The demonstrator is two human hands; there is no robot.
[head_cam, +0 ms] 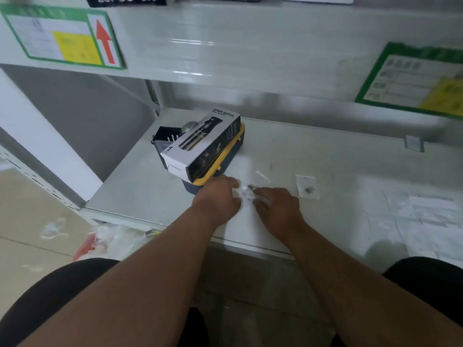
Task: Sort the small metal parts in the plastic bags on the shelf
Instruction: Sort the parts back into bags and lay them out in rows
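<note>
Plastic bag, blurry, sits on the shelf between both hands; left hand and right hand seem to pinch it. Another bag lies nearby.

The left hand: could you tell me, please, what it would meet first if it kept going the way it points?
Probably the small clear plastic bag pinched between both hands; past it, likely the loose white scrap on the pale shelf. The left hand points forward-right, but blur hides depth.
</note>
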